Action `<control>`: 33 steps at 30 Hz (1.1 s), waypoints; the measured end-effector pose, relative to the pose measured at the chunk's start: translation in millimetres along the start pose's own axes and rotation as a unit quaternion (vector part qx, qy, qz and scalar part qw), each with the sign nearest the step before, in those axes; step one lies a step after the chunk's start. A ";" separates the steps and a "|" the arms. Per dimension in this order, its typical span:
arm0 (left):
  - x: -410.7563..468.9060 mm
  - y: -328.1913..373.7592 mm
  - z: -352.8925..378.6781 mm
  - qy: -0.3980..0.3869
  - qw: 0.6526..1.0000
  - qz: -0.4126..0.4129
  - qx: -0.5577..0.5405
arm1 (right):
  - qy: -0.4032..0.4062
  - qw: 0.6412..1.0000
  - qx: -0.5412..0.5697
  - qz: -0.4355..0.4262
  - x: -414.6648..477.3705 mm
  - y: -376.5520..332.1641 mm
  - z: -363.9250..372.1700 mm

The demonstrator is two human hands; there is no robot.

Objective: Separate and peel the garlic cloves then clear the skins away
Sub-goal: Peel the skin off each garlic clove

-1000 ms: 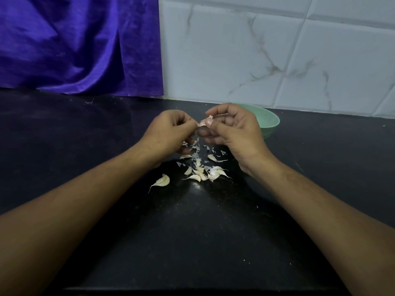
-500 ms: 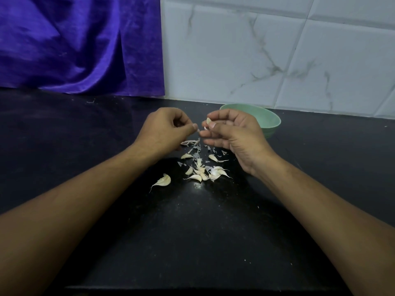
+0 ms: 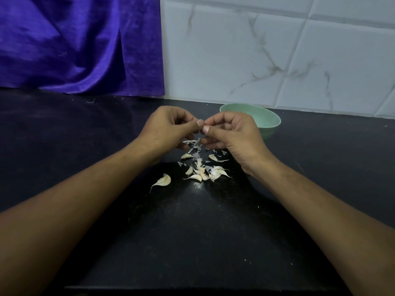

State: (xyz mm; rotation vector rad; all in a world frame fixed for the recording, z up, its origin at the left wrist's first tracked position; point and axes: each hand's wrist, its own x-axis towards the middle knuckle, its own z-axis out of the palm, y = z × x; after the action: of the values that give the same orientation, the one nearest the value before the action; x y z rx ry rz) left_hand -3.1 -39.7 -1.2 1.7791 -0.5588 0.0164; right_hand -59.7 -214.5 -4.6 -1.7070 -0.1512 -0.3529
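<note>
The black stone counter (image 3: 106,129) is polished, glossy and finely speckled. Purple draped cloth (image 3: 74,43) at its far edge has a velvety sheen. White veined wall tiles (image 3: 235,60) look smooth and glazed. The round pale-green bowl (image 3: 272,130) seems matt plastic. Torn whitish garlic skins (image 3: 195,148) are thin and papery.

Concealed, cropped
Whatever left hand (image 3: 168,129) and right hand (image 3: 233,133) pinch: hidden by fingertips (image 3: 199,123); green bowl (image 3: 274,124), near side behind right hand (contents unseen); left forearm (image 3: 64,221), right forearm (image 3: 320,210) cut at edges.
</note>
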 end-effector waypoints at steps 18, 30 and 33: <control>-3.4 3.7 -0.5 0.002 0.989 0.051 0.141 | 0.015 0.996 -0.088 -0.030 3.4 3.3 -3.3; -4.5 4.5 1.7 0.012 0.994 0.022 0.105 | -0.024 0.994 -0.094 -0.047 2.4 0.2 -4.1; -3.5 4.1 2.9 -0.006 0.999 -0.004 0.051 | -0.026 0.994 -0.091 -0.049 2.4 -0.7 -3.6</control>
State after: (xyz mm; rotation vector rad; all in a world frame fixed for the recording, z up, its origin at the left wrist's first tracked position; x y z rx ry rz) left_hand -8.6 -41.9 0.7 1.8813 -0.5689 0.0295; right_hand -58.2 -218.1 -2.8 -1.8938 -0.2479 -0.4052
